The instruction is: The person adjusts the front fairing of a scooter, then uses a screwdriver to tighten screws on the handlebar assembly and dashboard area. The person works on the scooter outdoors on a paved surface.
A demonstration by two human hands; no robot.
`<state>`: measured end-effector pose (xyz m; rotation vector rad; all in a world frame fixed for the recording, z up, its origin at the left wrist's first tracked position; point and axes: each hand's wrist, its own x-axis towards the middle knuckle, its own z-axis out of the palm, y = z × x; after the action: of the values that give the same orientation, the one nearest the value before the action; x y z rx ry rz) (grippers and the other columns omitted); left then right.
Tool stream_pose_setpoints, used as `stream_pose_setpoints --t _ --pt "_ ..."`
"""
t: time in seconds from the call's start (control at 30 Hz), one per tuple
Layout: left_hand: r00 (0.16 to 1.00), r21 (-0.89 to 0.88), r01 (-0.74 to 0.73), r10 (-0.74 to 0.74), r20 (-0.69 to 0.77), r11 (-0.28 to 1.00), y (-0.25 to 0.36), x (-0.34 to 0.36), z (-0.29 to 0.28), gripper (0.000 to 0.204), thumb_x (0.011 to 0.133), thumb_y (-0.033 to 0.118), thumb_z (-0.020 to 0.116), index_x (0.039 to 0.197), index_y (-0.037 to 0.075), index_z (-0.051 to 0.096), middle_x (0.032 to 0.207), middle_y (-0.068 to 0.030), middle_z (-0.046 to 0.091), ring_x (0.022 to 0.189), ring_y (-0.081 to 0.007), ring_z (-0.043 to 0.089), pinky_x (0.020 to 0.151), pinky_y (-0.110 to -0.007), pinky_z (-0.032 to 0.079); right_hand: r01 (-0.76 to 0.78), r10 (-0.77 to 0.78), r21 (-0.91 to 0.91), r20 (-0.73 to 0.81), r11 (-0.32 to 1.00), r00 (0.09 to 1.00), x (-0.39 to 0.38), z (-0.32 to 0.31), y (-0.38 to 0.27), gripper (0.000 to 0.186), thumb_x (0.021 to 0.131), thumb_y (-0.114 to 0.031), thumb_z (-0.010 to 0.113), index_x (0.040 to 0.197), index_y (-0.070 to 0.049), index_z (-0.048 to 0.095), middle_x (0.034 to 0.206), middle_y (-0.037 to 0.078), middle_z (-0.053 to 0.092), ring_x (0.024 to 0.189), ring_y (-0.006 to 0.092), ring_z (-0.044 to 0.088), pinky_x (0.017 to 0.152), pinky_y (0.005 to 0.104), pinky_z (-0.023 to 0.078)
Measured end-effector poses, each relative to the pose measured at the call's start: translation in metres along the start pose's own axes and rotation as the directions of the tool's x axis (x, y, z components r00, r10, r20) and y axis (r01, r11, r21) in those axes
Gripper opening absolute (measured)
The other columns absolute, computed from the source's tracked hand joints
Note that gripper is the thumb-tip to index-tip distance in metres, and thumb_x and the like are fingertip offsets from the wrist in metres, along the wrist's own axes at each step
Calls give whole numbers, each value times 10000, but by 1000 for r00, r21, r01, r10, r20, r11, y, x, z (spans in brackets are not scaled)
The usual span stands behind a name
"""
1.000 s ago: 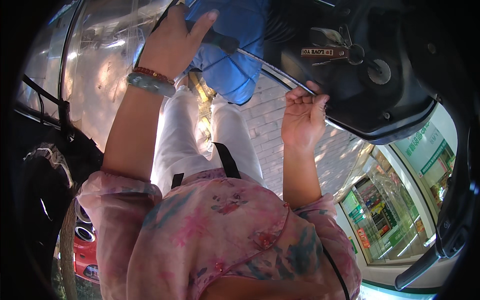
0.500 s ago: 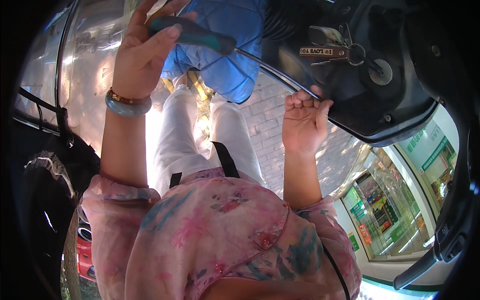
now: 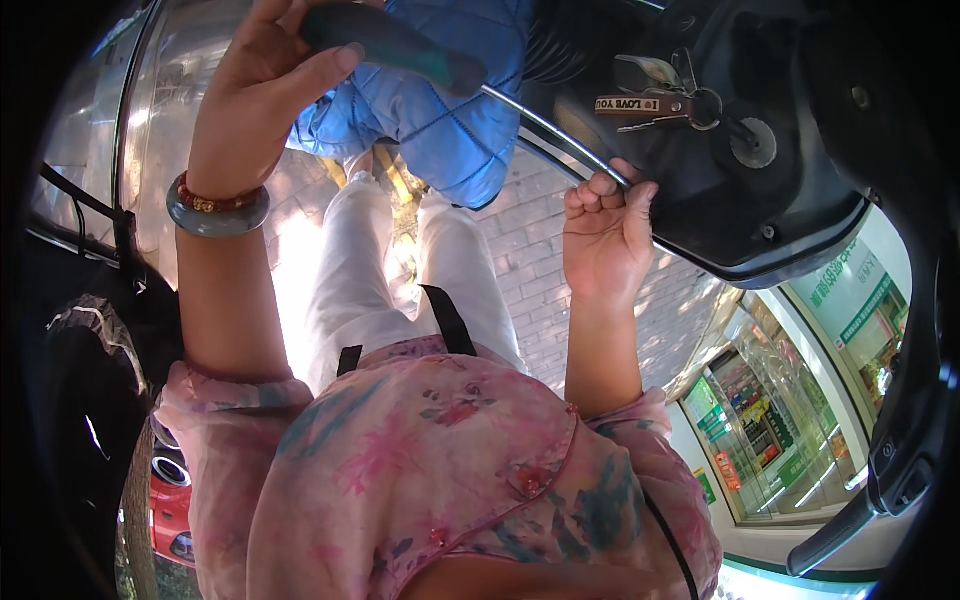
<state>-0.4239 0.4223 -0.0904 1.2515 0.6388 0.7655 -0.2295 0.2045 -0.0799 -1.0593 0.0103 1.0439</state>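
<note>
A screwdriver with a dark green handle point(image 3: 395, 48) and a long thin metal shaft point(image 3: 550, 128) slants down from upper left to right. My left hand point(image 3: 255, 105) is closed round the handle, its far fingers cut off by the top edge of the view. My right hand point(image 3: 608, 240) pinches the shaft near its far end between thumb and fingers. The tip is hidden by these fingers. Just beyond them lies the lower edge of a black plastic vehicle panel point(image 3: 700, 200). A key point(image 3: 748, 140) sits in the round lock on that panel.
More keys and a brown strap point(image 3: 640, 105) hang from the key ring. A blue quilted cover point(image 3: 450, 110) drapes beside the panel. A brake lever point(image 3: 840, 535) juts in at lower right, near a glass shopfront point(image 3: 780, 420). Paving point(image 3: 530, 215) lies below.
My left hand has shifted left a little, and the handle has turned slightly with the shaft. My right hand has stayed nearly in place on the shaft.
</note>
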Motion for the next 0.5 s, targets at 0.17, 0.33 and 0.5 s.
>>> stream_pose_setpoints --t 0.17,0.33,0.5 --pt "723 270 690 -638 -263 671 6 1 -13 373 964 367 468 1070 28 581 717 -16 585 668 -61 519 643 -164 378 59 -59 2 6 998 998 1 2 3 401 988 -359 391 1119 -5 525 889 104 636 805 202 592 785 347 472" --pt "966 18 254 -255 52 967 4 -5 -16 491 928 392 512 1261 33 482 930 -69 595 749 -90 543 643 -187 390 -8 5 97 32 995 999 1 0 0 377 973 -358 439 1105 -17 531 899 106 641 808 202 591 797 356 466" --pt "780 293 619 -615 -119 728 15 5 -16 551 905 483 514 1197 16 533 851 -56 607 720 -62 542 587 -189 399 23 -25 -92 -20 996 999 -2 0 1 380 961 -404 443 1111 -67 538 904 50 616 826 159 531 803 331 428"
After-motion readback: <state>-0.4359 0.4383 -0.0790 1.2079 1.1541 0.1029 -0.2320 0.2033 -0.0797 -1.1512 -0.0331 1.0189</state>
